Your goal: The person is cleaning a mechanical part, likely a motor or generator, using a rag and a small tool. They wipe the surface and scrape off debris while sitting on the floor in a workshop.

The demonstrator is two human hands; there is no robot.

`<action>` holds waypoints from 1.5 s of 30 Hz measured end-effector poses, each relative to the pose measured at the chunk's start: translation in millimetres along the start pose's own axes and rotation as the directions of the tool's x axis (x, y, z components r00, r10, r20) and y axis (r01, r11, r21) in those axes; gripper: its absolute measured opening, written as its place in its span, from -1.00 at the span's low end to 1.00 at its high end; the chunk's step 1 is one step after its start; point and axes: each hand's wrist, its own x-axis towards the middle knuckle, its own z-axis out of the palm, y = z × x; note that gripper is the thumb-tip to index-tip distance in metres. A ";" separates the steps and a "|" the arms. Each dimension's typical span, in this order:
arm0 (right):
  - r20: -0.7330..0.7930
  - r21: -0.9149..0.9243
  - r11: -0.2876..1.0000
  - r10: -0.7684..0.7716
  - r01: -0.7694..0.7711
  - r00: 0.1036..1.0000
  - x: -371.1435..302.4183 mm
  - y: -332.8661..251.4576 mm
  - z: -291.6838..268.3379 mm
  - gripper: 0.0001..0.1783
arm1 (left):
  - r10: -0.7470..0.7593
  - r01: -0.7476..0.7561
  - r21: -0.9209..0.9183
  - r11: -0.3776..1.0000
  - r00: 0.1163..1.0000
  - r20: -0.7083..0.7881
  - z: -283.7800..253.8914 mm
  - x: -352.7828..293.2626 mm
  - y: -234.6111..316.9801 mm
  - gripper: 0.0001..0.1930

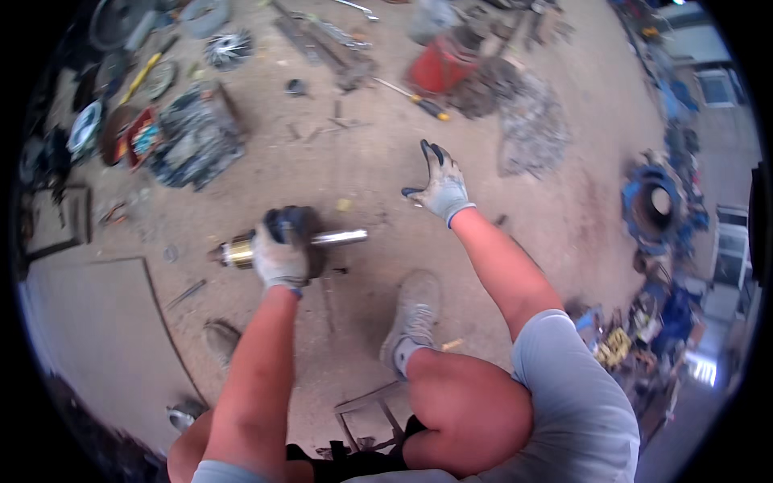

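My left hand (279, 259), in a pale work glove with dark fingertips, is closed round the dark, thick middle of a metal shaft assembly (342, 237). A bright steel rod sticks out to its right, and a brass-coloured sleeve (238, 252) shows to its left. The assembly lies level, low over or on the floor; which one I cannot tell. My right hand (445, 189), gloved alike, reaches forward with thumb and fingers spread and nothing in it. Beyond it on the floor lies a screwdriver (431, 106) with a black and yellow handle.
A red bucket (439, 64) and crumpled plastic sheet (533, 129) stand ahead. A dark plastic bag (201, 137) and a finned metal wheel (229, 49) lie front left. At left is a flat grey sheet (105, 322). A blue pump casing (652, 201) stands right. My shoe (415, 318) is between my arms.
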 end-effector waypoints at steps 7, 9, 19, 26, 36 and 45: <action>0.229 -0.015 0.540 0.821 -0.842 0.523 -212.6 220.4 2.0 0.46 | -0.014 0.018 -0.049 0.999 0.996 0.084 10.5 -1.9 17.3 -0.60; 0.220 -0.151 0.626 0.776 -0.765 0.592 -265.1 218.1 17.4 0.27 | 0.015 -0.011 -0.046 0.999 0.995 0.102 6.6 1.7 9.4 -0.59; 0.182 -0.251 0.591 0.807 -0.766 0.562 -232.5 214.0 19.2 -0.19 | 0.147 -0.470 0.275 0.839 0.681 0.717 -99.5 53.2 13.4 -0.27; 0.069 0.175 0.644 0.746 -0.744 0.662 -223.9 199.7 69.9 -0.29 | -0.012 -0.321 0.485 0.813 0.824 0.567 -191.6 60.4 -62.5 0.02; -0.015 0.377 0.496 0.848 -0.783 0.530 -67.5 199.9 112.8 -0.35 | 0.010 -0.426 0.468 0.775 0.747 0.664 -169.9 51.0 -136.7 0.23; 0.275 -0.488 0.869 0.239 -0.079 0.932 23.5 72.8 117.4 -0.68 | -0.052 -0.403 0.499 0.767 0.737 0.674 -168.2 70.6 -148.8 -0.18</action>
